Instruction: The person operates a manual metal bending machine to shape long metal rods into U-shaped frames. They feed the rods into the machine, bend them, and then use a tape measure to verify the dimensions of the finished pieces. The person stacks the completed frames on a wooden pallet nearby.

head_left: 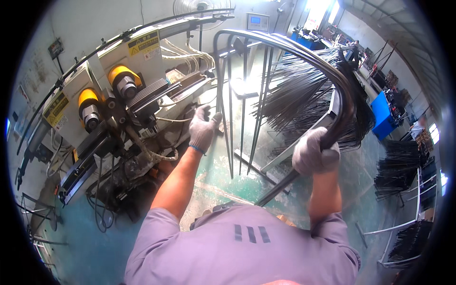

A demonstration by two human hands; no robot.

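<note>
- Right grip (316, 153) clamps around bent dark rods (349, 100)
- Left grip (204, 128) stands apart, just beside the rods' left side
- Machine (127, 88) with yellow covers stands at left

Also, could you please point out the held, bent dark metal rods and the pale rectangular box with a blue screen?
Bent dark metal rods (348, 100), head view: the curve's right side.
Pale rectangular box (257, 21), head view: its blue screen.

A bundle of slender, dark metal rods (346, 99) is arching in long bends out in front, its right side bunching tightly together, its straight left ends hanging down and spreading apart.
</note>
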